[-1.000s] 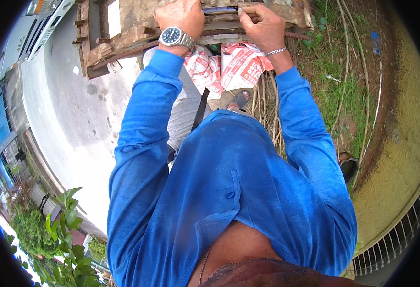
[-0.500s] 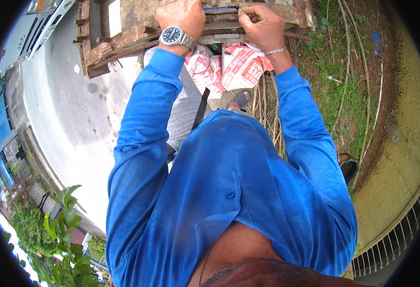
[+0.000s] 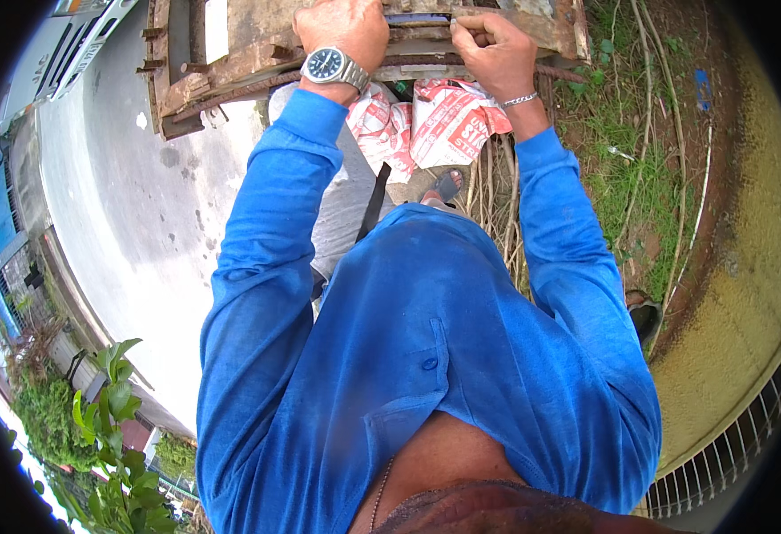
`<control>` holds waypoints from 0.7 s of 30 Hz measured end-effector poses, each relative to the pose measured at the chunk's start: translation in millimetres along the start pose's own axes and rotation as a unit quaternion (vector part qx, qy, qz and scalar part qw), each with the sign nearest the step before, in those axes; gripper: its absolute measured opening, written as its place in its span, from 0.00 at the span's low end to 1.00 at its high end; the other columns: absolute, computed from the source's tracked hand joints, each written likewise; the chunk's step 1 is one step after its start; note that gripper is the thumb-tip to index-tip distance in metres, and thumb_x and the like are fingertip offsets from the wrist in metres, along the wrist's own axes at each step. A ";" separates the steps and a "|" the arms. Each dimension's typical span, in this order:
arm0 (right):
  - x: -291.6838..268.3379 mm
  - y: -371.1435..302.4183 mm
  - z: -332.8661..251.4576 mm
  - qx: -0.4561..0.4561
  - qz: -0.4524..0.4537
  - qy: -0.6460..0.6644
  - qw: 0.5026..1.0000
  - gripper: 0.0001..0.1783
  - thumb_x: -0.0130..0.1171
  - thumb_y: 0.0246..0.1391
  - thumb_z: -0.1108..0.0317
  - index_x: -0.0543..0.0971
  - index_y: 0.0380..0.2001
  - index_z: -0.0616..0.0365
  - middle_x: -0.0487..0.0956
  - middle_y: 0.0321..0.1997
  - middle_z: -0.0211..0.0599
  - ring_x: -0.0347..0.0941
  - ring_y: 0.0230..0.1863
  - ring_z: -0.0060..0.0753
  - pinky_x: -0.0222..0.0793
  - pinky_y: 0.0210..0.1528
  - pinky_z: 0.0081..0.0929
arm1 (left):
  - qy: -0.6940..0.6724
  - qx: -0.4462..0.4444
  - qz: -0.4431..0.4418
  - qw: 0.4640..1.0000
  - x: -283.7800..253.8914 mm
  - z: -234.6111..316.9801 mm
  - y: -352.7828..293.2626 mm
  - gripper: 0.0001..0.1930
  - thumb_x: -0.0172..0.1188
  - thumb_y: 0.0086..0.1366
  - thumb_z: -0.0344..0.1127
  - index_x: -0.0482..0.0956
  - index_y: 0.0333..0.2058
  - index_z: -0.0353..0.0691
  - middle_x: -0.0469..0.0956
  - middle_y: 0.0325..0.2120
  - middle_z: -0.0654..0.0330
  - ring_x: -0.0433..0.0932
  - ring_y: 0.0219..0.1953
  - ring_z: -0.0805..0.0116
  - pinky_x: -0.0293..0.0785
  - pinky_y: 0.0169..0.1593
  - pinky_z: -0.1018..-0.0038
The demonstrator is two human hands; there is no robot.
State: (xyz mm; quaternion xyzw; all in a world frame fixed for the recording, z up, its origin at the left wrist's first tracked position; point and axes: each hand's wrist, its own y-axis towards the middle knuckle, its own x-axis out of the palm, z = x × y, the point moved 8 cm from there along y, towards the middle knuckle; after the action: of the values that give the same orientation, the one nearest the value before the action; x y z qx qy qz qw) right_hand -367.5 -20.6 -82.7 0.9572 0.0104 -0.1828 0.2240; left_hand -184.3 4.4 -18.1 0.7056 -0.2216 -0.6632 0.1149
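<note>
A worn wooden workbench [image 3: 275, 67], rough and brown, spans the top of the view. Both my hands are over it. My left hand [image 3: 344, 34], with a steel watch on the wrist, is closed, its fingertips hidden at the upper edge. My right hand [image 3: 495, 55], with a chain bracelet, pinches thumb against finger at the right end of a thin, dark bluish strip [image 3: 419, 19]. The strip lies level between the two hands; its exact kind is unclear. What my left fingers grip cannot be made out.
A rusty ribbed steel bar [image 3: 561, 73] runs along the bench's near side. Red and white printed sacks [image 3: 448, 120] lie beneath it. Long sticks [image 3: 495, 182] and grass are to the right, beside a yellow wall [image 3: 728, 311]. A truck [image 3: 57, 53] stands on the pavement at left.
The bench and both hands appear slightly lower and to the right in the picture. Both hands keep nearly the same pose.
</note>
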 end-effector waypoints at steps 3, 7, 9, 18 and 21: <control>3.0 0.0 1.1 -0.025 -0.031 -0.043 0.998 0.03 0.69 0.48 0.70 0.86 0.27 0.56 0.84 0.25 0.31 0.82 0.26 0.21 0.77 0.30 0.21 | 0.006 0.011 0.022 1.000 -3.0 1.6 -0.9 0.04 0.56 0.54 0.33 0.79 0.28 0.47 0.78 0.23 0.56 0.78 0.30 0.55 0.72 0.33 0.58; 0.9 2.6 2.9 0.006 -0.001 0.005 1.000 0.02 0.69 0.49 0.71 0.86 0.27 0.57 0.84 0.25 0.31 0.81 0.26 0.20 0.76 0.29 0.20 | -0.003 -0.055 -0.105 0.993 24.1 -19.6 -2.4 0.06 0.57 0.56 0.37 0.83 0.28 0.48 0.81 0.26 0.55 0.81 0.33 0.51 0.76 0.36 0.56; 1.7 -2.7 11.8 0.069 -0.011 0.036 0.997 0.03 0.69 0.49 0.71 0.85 0.27 0.58 0.84 0.25 0.31 0.81 0.25 0.19 0.76 0.28 0.19 | -0.051 -0.112 -0.180 0.976 21.9 -30.3 2.4 0.09 0.59 0.58 0.41 0.88 0.29 0.50 0.84 0.27 0.54 0.84 0.32 0.50 0.80 0.36 0.57; 3.5 0.7 10.1 0.078 -0.011 0.040 0.996 0.05 0.70 0.51 0.72 0.85 0.30 0.61 0.82 0.24 0.32 0.78 0.24 0.16 0.73 0.27 0.19 | 0.009 -0.226 -0.145 0.963 50.6 -159.4 70.2 0.13 0.57 0.63 0.46 0.88 0.40 0.53 0.85 0.34 0.51 0.84 0.38 0.49 0.81 0.42 0.57; 8.3 2.7 10.0 0.086 -0.014 0.082 0.993 0.05 0.69 0.52 0.71 0.85 0.31 0.62 0.82 0.25 0.32 0.78 0.25 0.16 0.73 0.28 0.19 | 0.042 -0.211 -0.118 0.969 80.8 -216.2 70.5 0.13 0.57 0.61 0.46 0.88 0.40 0.57 0.85 0.39 0.54 0.83 0.43 0.47 0.79 0.47 0.53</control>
State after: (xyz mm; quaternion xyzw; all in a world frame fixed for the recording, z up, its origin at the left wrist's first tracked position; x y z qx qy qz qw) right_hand -362.9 -27.9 -92.8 0.9845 0.0261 -0.1073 0.1366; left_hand 19.5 -123.4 -37.1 0.7140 0.0139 -0.6733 0.1914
